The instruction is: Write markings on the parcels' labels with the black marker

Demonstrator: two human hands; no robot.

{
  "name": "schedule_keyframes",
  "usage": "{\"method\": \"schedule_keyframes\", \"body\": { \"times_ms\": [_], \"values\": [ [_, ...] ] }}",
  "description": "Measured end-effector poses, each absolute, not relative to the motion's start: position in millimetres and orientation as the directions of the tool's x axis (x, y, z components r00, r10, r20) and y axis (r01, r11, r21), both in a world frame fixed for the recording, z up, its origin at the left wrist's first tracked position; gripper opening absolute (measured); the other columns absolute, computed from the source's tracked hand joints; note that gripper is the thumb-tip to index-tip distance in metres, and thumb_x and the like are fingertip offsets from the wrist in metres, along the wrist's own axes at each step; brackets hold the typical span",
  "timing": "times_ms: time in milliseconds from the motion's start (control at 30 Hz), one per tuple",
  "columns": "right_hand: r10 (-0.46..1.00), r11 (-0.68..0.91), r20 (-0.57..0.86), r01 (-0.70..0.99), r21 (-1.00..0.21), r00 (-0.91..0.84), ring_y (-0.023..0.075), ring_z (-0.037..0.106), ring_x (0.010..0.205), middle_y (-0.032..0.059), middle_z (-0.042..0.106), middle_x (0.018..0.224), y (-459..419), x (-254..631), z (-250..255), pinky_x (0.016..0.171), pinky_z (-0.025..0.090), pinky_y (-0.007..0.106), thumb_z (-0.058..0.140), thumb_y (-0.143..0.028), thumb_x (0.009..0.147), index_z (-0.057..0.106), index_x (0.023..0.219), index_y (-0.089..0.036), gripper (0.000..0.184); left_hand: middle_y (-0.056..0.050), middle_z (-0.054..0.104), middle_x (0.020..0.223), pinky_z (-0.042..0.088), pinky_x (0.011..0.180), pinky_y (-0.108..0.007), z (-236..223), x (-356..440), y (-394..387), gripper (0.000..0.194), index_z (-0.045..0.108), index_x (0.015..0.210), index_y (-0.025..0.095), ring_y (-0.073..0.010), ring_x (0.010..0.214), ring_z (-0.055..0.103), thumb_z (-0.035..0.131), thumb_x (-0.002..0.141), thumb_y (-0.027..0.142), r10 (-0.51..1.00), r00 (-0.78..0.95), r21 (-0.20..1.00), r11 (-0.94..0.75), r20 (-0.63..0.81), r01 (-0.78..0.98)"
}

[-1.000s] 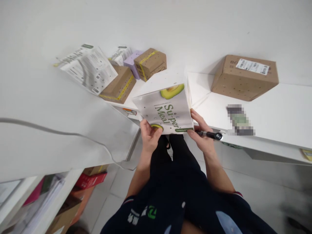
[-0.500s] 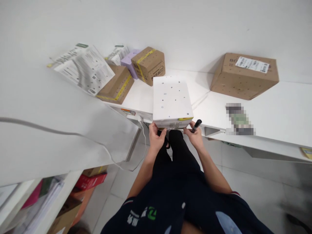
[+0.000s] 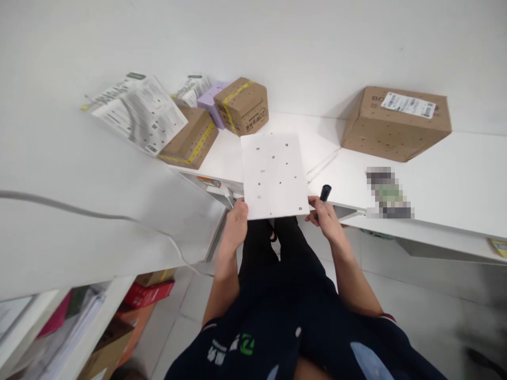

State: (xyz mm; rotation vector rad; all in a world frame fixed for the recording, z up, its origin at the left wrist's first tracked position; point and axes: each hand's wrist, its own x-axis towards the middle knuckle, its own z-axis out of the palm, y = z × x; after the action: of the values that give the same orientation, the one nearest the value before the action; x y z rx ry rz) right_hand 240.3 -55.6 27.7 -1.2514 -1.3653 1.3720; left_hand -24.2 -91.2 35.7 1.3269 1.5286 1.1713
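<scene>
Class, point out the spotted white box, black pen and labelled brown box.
Spotted white box (image 3: 274,176): head view, its spotted face.
Black pen (image 3: 325,192): head view, its upper end.
Labelled brown box (image 3: 396,132): head view, its broad side.

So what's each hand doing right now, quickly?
Left hand: closed on the white box at its left edge.
Right hand: holding a black marker, fingers at the box's right edge.

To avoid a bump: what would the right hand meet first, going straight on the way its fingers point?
Most likely the white spotted box; the right hand points toward its near right corner and may be touching it, though depth is unclear.
</scene>
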Motion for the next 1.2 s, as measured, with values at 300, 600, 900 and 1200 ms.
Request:
{"method": "schedule_keyframes", "body": {
  "times_ms": [300,600,900,1200],
  "values": [
    [0.955,-0.035,-0.086,0.18,-0.983,-0.285,0.0163,0.056,0.066,0.0005,0.064,0.075,-70.2,242.1,51.0,0.061,0.047,0.03,0.074,-0.044,0.076,0.059,0.138,-0.021,0.068,-0.011,0.062,0.136,0.058,0.092,-0.035,39.0,-33.6,-108.0,0.062,0.051,0.138,0.023,-0.0258,0.119,0.062,0.075,0.083,0.038,0.998,0.05,1.0,-0.031,0.031,0.002],
    [0.962,-0.023,-0.058,0.13,-0.991,-0.267,0.0091,0.032,0.05,-0.0096,0.041,0.053,-68.1,240.1,51.4,0.051,0.031,0.026,0.067,-0.029,0.08,0.057,0.138,-0.021,0.059,-0.014,0.061,0.133,0.054,0.104,-0.045,16.3,-18.6,-87.2,0.063,0.048,0.127,0.021,-0.0265,0.124,0.06,0.08,0.077,0.042,0.987,-0.042,0.988,-0.155,0.154,-0.027],
    [0.993,-0.059,-0.069,0.105,-0.993,-0.095,0.0152,0.056,0.061,-0.0038,0.061,0.061,-50.7,235.7,-4.3,0.065,0.049,0.031,0.063,-0.03,0.078,0.063,0.129,-0.02,0.052,-0.012,0.063,0.122,0.05,0.105,-0.048,-10.5,0.5,-72.7,0.059,0.045,0.125,0.022,-0.0262,0.122,0.061,0.073,0.081,0.049,0.989,-0.091,0.991,-0.108,0.115,0.074],
    [0.995,-0.072,-0.082,0.148,-0.986,-0.059,0.0153,0.058,0.059,-0.0004,0.069,0.074,-49.6,227.3,6.9,0.066,0.052,0.034,0.065,-0.035,0.078,0.066,0.126,-0.022,0.05,-0.011,0.051,0.148,0.043,0.113,-0.049,29.7,-4.1,-59.7,0.061,0.047,0.14,0.029,-0.0287,0.139,0.048,0.046,0.092,0.067,0.944,-0.194,0.961,-0.277,0.267,-0.024]
  ]
}}
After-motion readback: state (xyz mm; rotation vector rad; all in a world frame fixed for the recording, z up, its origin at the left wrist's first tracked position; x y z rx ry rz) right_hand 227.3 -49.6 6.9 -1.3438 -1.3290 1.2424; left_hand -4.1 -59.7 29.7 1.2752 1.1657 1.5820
